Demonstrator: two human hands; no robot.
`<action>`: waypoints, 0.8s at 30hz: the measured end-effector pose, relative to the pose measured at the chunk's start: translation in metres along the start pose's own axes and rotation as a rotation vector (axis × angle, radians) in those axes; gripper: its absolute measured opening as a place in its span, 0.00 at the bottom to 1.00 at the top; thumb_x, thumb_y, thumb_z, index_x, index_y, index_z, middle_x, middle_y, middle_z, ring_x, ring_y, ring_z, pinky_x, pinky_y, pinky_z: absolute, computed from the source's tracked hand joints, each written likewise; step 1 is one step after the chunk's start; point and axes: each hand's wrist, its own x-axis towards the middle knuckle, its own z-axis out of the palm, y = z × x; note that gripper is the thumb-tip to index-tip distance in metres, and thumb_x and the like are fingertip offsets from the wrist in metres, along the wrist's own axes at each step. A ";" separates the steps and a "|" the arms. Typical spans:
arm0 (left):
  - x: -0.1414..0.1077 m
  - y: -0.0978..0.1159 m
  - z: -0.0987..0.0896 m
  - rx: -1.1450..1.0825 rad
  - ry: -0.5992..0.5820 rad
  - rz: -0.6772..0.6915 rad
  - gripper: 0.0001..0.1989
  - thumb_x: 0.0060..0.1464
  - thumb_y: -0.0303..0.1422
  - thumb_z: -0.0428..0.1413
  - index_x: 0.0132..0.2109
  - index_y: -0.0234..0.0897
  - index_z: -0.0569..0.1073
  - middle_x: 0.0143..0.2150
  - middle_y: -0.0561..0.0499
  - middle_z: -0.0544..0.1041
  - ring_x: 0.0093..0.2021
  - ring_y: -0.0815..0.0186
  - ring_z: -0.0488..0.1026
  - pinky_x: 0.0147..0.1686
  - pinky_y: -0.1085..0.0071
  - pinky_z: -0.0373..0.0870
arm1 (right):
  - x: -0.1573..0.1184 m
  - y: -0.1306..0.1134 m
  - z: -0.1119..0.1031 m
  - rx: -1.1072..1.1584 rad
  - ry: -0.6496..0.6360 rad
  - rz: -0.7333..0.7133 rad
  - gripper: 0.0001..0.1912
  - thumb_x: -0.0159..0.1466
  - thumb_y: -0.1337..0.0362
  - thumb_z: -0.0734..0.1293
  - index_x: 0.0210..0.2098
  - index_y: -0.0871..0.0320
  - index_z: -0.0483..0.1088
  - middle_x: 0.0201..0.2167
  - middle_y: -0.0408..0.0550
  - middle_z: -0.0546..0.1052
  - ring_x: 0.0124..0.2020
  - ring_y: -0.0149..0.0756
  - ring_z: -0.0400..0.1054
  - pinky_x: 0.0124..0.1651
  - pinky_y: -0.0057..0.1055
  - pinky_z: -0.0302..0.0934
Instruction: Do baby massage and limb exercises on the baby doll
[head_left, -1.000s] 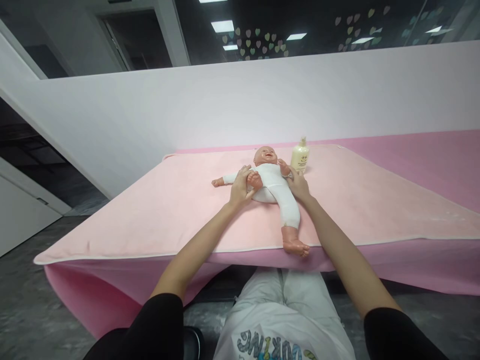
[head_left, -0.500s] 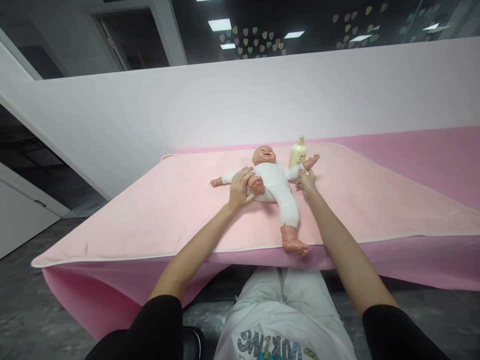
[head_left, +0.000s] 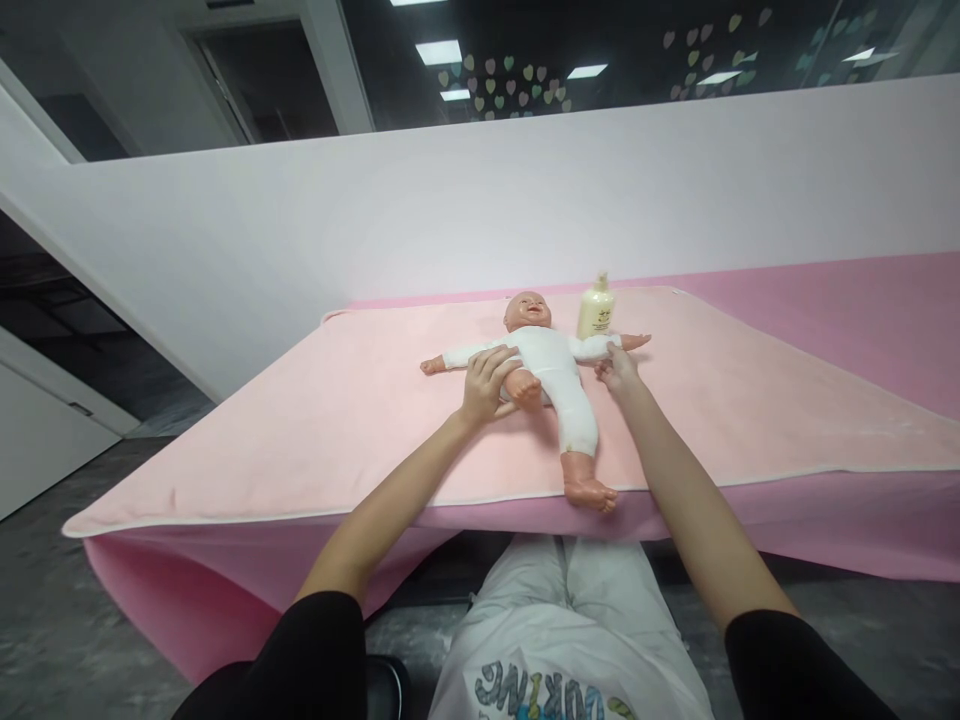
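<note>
One hand, the left hand (head_left: 484, 383), curves around the doll's bent leg (head_left: 523, 386), fingers spread over it. The doll (head_left: 550, 362) lies face up on the peach blanket (head_left: 315, 420), arms outstretched. Just beside its arm stands a pump bottle (head_left: 596, 310). The right hand (head_left: 618, 368) pinches the sleeve (head_left: 595, 347) near the wrist.

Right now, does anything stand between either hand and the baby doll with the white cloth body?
Nothing visible does. The left hand is at the doll's bent leg, and the right hand's fingers are at its outstretched arm. The pale yellow pump bottle stands beyond that arm, outside both gaps.
</note>
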 end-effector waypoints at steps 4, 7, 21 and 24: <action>-0.001 0.007 -0.001 0.037 -0.006 0.128 0.29 0.53 0.57 0.43 0.48 0.40 0.71 0.49 0.42 0.77 0.54 0.57 0.69 0.51 0.58 0.60 | 0.003 0.000 0.000 -0.014 0.025 0.013 0.08 0.64 0.62 0.60 0.42 0.57 0.64 0.19 0.36 0.65 0.15 0.23 0.56 0.16 0.19 0.52; -0.001 0.016 0.000 0.046 -0.085 0.223 0.32 0.52 0.60 0.40 0.46 0.42 0.74 0.47 0.45 0.78 0.49 0.59 0.71 0.49 0.60 0.60 | 0.004 0.001 0.000 -0.021 0.031 0.013 0.09 0.64 0.62 0.60 0.43 0.57 0.64 0.20 0.37 0.66 0.16 0.23 0.57 0.17 0.19 0.53; 0.003 0.011 -0.003 -0.009 -0.174 0.373 0.17 0.60 0.45 0.45 0.45 0.42 0.73 0.40 0.49 0.80 0.37 0.67 0.75 0.34 0.67 0.67 | -0.002 0.002 0.003 -0.222 0.094 -0.219 0.23 0.59 0.62 0.63 0.55 0.52 0.61 0.21 0.37 0.65 0.15 0.25 0.54 0.15 0.21 0.49; 0.006 -0.007 -0.012 0.016 0.056 0.106 0.21 0.58 0.47 0.47 0.49 0.38 0.70 0.45 0.43 0.78 0.48 0.60 0.74 0.44 0.60 0.71 | -0.007 0.003 0.007 -0.280 0.031 -0.285 0.25 0.58 0.63 0.64 0.56 0.50 0.61 0.26 0.40 0.68 0.18 0.26 0.56 0.17 0.21 0.49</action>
